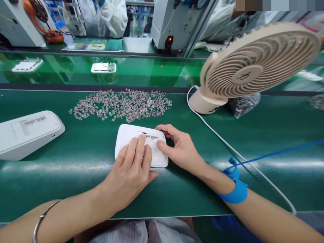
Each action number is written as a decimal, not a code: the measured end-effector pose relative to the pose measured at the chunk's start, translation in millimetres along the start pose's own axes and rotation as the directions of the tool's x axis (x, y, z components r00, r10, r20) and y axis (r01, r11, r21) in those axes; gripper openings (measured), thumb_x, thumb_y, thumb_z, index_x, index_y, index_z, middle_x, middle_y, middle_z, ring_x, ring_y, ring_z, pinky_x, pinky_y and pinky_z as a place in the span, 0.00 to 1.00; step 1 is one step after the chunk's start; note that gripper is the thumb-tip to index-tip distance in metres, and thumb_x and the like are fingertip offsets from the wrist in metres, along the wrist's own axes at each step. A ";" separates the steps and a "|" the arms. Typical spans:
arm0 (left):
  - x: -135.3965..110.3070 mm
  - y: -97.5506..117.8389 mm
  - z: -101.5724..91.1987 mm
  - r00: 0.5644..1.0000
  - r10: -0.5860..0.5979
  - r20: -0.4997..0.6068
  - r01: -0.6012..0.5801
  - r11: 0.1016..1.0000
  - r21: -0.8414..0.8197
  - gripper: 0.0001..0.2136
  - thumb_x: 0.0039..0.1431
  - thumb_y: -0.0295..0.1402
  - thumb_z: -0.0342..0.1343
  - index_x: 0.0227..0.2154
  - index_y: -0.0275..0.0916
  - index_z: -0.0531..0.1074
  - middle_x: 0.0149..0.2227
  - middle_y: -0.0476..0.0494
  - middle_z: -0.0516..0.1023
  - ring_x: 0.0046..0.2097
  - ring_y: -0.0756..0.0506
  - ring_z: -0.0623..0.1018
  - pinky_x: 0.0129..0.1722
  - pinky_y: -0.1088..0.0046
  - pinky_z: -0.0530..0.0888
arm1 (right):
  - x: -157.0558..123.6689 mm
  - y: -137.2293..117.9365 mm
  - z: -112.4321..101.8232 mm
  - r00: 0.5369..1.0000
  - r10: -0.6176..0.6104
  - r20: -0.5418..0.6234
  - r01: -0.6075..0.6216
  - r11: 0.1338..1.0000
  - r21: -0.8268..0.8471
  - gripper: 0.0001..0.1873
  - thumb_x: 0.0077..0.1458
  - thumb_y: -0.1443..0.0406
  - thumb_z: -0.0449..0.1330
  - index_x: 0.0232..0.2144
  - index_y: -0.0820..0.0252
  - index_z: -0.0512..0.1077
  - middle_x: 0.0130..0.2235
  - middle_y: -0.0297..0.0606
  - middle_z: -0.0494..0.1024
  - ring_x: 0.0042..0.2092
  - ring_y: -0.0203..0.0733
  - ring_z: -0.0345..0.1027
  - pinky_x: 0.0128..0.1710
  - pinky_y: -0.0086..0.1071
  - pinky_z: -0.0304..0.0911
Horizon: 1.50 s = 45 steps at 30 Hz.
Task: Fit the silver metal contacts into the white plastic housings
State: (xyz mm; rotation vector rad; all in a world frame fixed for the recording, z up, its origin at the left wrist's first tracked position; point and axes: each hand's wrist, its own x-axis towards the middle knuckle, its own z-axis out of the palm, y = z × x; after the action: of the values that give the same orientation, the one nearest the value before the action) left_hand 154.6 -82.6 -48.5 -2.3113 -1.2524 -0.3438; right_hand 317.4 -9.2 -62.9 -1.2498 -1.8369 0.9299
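A white plastic housing [128,136] with rounded corners lies on the green bench in front of me. Small metal pieces show in a recess near its upper right. My left hand [133,165] rests over its face, fingers stretched out and fingertips touching the surface beside the recess; its thumb sticks out past the near edge. My right hand [181,146] grips the housing's right end, thumb on top and fingers at the far corner. What lies beneath the left fingers is hidden. Just beyond spreads a pile of small metal clips [126,104].
A larger white casing [30,133] lies at left. At right stands a beige fan [243,71] with a white cable [227,146]; a clear bag [244,104] sits behind it. Circuit-board units [103,68] rest on the green strip beyond. A blue cord [280,152] runs from my right wristband.
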 end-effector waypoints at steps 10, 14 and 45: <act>-0.6 1.3 -0.5 0.999 -0.009 0.032 0.009 1.000 -0.008 0.21 0.59 0.41 0.48 0.48 0.29 0.68 0.54 0.30 0.68 0.54 0.37 0.69 0.51 0.63 0.62 | 3.5 -1.1 3.1 0.999 -0.007 -0.032 0.005 0.999 -0.047 0.08 0.47 0.67 0.53 0.33 0.59 0.69 0.33 0.35 0.72 0.35 0.39 0.65 0.37 0.36 0.60; -1.6 2.6 -2.5 1.000 -0.001 0.031 0.000 0.999 0.036 0.21 0.61 0.41 0.46 0.49 0.28 0.68 0.53 0.32 0.69 0.53 0.38 0.70 0.50 0.64 0.63 | 2.6 -1.7 3.5 0.999 -0.032 -0.028 0.030 0.997 -0.076 0.08 0.48 0.68 0.53 0.33 0.58 0.69 0.33 0.34 0.73 0.35 0.38 0.65 0.38 0.36 0.59; -10.5 -154.0 5.4 0.516 -0.815 0.264 0.759 0.578 0.299 0.29 0.58 0.39 0.33 0.50 0.15 0.59 0.50 0.17 0.65 0.53 0.22 0.64 0.43 0.46 0.64 | -2.2 3.2 9.8 0.992 -0.124 -0.029 0.118 0.979 -0.164 0.06 0.54 0.63 0.52 0.32 0.57 0.67 0.38 0.39 0.72 0.39 0.42 0.66 0.40 0.38 0.60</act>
State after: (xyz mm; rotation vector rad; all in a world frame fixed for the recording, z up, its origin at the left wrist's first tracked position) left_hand 20.0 -16.1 -12.2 -1.5478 -2.4331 -0.0733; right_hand 310.9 -12.1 -70.7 -1.2277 -1.9661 0.6965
